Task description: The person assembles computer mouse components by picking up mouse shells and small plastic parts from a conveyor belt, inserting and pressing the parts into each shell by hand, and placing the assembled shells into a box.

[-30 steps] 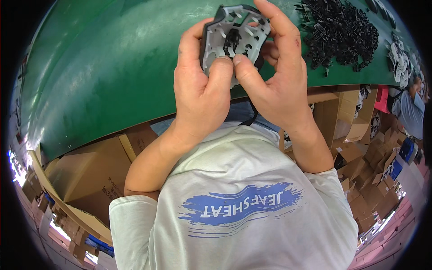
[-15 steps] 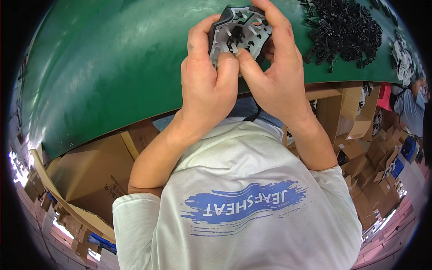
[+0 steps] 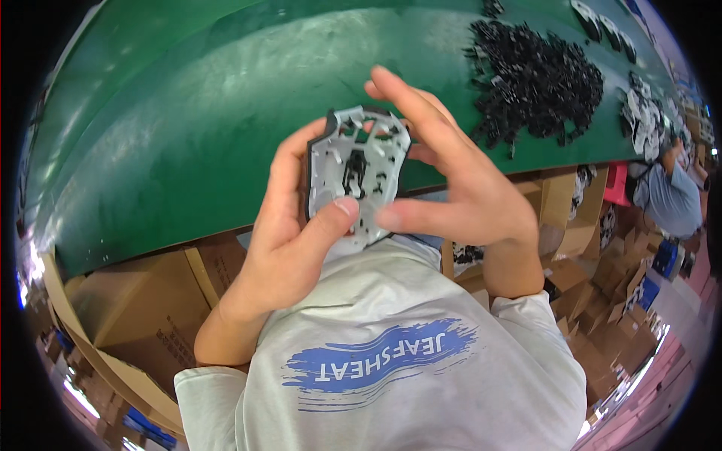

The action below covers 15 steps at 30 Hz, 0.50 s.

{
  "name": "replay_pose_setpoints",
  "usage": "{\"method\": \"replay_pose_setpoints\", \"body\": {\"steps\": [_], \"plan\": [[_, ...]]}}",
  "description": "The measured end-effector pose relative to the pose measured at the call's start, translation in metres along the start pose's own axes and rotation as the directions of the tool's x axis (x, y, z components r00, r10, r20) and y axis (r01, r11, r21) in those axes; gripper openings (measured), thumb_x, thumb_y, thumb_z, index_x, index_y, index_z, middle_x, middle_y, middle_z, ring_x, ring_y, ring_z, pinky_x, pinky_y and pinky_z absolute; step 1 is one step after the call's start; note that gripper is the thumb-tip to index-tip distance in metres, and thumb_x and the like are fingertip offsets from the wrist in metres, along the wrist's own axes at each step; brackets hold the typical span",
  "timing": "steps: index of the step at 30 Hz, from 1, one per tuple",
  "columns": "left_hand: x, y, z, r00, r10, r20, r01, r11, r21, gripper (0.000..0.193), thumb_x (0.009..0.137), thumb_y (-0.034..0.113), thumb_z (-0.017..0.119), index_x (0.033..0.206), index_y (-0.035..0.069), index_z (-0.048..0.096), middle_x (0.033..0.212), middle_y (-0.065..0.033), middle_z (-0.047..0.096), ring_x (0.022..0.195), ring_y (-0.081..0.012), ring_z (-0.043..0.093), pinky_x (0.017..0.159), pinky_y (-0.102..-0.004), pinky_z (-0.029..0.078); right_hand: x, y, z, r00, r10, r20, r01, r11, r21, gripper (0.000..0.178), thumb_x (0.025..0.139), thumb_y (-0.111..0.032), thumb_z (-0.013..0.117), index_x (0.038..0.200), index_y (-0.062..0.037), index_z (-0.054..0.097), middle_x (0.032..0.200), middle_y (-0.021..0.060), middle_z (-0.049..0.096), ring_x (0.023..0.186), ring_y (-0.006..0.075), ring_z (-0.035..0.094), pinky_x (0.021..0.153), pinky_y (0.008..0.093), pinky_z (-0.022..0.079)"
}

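Holding a grey perforated plastic shell [image 3: 357,174] above the green desk [image 3: 188,128], the left hand [image 3: 289,225] has its grip closed around it; the right hand [image 3: 459,188] hovers open, thumb near the shell's lower edge. Farther off lies a pile of small black parts [image 3: 538,79].

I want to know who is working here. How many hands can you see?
2. The left hand grips the grey perforated plastic plate over the green table; the right hand touches its right edge. Another person's hands at far right may be hidden.
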<state>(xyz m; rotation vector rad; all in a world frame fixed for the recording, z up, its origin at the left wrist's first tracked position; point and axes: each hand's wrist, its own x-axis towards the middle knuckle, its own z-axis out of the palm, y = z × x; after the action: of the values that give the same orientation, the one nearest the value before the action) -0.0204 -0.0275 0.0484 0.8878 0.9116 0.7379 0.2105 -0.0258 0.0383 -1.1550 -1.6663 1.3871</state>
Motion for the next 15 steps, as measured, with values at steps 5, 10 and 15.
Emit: {"method": "replay_pose_setpoints", "body": {"steps": [5,10,15], "plan": [[-0.034,0.001,-0.038,0.984,-0.122,-0.13,0.075,0.945,-0.317,0.077,0.09,0.02,0.066,0.157,-0.002,0.035,0.133,-0.0244,0.065,0.107,-0.0369,0.074,0.083,-0.042,0.063,0.01,0.0,-0.037,0.987,0.024,-0.158,-0.085,0.917,-0.39,0.072,0.09,-0.024,0.083,0.154,-0.0083,0.054,0.138,0.015,0.063,0.112,0.0274,0.069,0.098,0.0403,0.055],[-0.101,0.032,-0.068,0.939,0.048,-0.341,-0.116,0.976,-0.182,0.08,0.094,0.03,0.069,0.158,-0.003,0.033,0.137,-0.0247,0.062,0.107,-0.0393,0.074,0.087,-0.0463,0.064,0.033,0.009,-0.075,0.954,-0.011,-0.298,-0.284,0.275,-0.919,0.039,0.098,-0.031,0.073,0.131,-0.0092,0.07,0.105,0.0152,0.074,0.09,0.0365,0.072,0.08,0.0452,0.057],[-0.166,0.071,-0.092,0.72,0.429,-0.545,-0.434,0.892,0.129,0.068,0.11,0.046,0.051,0.16,0.004,0.037,0.151,-0.0174,0.055,0.12,-0.041,0.067,0.099,-0.0508,0.057,0.045,0.044,-0.126,0.999,-0.008,-0.049,-0.042,0.399,-0.916,0.031,0.102,-0.015,0.067,0.131,-0.0041,0.069,0.123,0.0179,0.074,0.111,0.0374,0.071,0.095,0.0418,0.055]]}}
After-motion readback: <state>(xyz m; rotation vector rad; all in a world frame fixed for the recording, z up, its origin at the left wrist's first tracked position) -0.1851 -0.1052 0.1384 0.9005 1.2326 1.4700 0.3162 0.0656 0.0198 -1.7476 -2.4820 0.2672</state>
